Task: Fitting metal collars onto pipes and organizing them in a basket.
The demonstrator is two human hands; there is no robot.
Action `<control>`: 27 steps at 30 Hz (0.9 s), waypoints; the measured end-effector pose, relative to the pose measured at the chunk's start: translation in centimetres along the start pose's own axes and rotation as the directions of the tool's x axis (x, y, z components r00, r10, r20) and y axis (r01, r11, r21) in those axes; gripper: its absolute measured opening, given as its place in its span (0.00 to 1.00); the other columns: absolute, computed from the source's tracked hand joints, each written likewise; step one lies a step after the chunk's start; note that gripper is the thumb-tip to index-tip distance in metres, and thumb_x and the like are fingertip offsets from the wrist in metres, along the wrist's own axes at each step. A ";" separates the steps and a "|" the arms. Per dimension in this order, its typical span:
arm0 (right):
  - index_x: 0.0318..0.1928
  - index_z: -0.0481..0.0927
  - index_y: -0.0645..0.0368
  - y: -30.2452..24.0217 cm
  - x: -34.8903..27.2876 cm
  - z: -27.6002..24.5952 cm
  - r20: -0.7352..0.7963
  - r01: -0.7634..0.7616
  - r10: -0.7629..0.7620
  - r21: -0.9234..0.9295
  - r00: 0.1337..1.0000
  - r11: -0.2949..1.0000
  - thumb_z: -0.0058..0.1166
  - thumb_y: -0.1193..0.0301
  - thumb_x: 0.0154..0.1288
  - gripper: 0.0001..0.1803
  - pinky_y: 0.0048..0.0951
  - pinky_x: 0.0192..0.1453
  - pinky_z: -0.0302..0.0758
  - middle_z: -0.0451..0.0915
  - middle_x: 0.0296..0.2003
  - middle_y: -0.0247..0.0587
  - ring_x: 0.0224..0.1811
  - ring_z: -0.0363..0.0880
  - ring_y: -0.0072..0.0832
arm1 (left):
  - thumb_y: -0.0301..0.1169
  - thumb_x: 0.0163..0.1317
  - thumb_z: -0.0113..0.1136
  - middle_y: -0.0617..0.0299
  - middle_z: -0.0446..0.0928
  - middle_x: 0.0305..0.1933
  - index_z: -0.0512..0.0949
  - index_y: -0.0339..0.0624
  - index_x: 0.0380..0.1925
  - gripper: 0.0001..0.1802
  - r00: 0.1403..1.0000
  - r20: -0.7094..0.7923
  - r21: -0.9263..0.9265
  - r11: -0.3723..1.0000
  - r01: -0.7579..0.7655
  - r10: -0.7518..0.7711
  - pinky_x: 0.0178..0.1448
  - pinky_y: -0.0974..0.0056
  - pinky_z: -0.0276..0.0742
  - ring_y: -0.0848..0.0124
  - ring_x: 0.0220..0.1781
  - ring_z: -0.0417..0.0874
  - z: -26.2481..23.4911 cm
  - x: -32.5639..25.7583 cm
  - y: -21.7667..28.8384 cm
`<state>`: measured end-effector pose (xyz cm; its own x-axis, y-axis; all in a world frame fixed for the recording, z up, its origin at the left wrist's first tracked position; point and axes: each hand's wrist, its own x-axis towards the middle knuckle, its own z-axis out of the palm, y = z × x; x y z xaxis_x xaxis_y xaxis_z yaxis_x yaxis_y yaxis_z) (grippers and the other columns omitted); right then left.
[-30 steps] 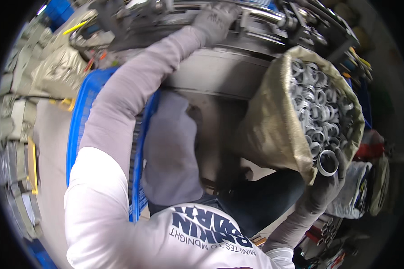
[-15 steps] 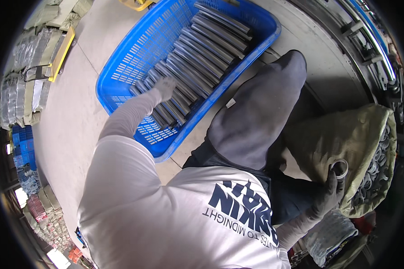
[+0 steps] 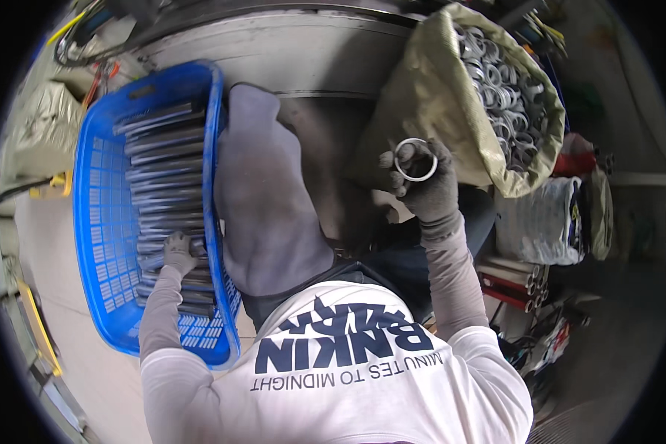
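My left hand point(image 3: 179, 252), in a grey glove, is down in the blue plastic basket point(image 3: 216, 159) at the left. Its fingers curl over one of the metal tubes point(image 3: 166, 181), which lie side by side in a stack. Raised in front of the sack, my gloved right hand point(image 3: 434, 185) holds a pale ring point(image 3: 416, 177) between thumb and fingers, its round opening facing up toward me. Beside that hand, an olive woven sack point(image 3: 422, 96) leans over with its mouth open, full of similar grey rings point(image 3: 499, 96).
My bent leg point(image 3: 266, 192) stands between basket and sack. Right of me are a plastic-wrapped bundle point(image 3: 538, 226) and several red and grey tubes point(image 3: 510, 285). A yellow-framed cart point(image 3: 38, 329) is beyond the basket on the left. A long pale panel point(image 3: 274, 52) runs along the far side.
The view has swung to the right, so the basket now appears farther left. My right hand has come up with the ring; my left hand stays among the tubes.
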<state>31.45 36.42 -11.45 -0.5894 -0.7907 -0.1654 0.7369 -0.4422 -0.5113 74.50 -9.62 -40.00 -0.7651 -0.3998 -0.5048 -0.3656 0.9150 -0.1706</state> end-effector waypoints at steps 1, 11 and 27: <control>0.48 0.81 0.60 0.4 0.3 0.1 -0.056 -0.007 0.006 -0.004 0.998 1.000 0.40 0.49 0.83 0.27 0.33 0.37 0.83 0.88 0.44 0.58 0.36 0.87 0.37 | 0.43 0.55 0.72 0.51 0.79 0.61 0.84 0.49 0.53 0.25 0.959 -0.270 -0.209 0.977 0.030 -0.087 0.70 0.49 0.73 0.50 0.65 0.79 0.2 0.1 -2.0; 0.46 0.81 0.55 -0.5 -0.7 -3.9 -0.057 0.059 -0.061 -0.031 0.997 0.998 0.31 0.41 0.84 0.33 0.26 0.22 0.74 0.82 0.31 0.49 0.22 0.79 0.35 | 0.31 0.52 0.73 0.48 0.82 0.45 0.81 0.42 0.54 0.27 0.614 -0.789 -0.350 0.812 -0.467 0.012 0.53 0.49 0.78 0.48 0.47 0.84 -42.1 -1.6 15.3; 0.49 0.81 0.65 -0.7 -0.9 -3.8 0.004 0.212 -0.341 -0.788 0.940 0.578 0.33 0.54 0.84 0.29 0.27 0.38 0.79 0.85 0.32 0.46 0.29 0.83 0.29 | 0.35 0.49 0.71 0.53 0.81 0.38 0.79 0.42 0.46 0.23 0.609 -0.635 -0.052 0.761 -0.647 0.475 0.49 0.50 0.79 0.52 0.42 0.84 -44.4 -0.6 31.4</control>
<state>30.17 39.02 -14.12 -0.8040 -0.5942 0.0217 0.0397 -0.0901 -0.9951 39.90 16.96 -7.45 -0.9764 0.1562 0.1489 0.1890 0.9521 0.2403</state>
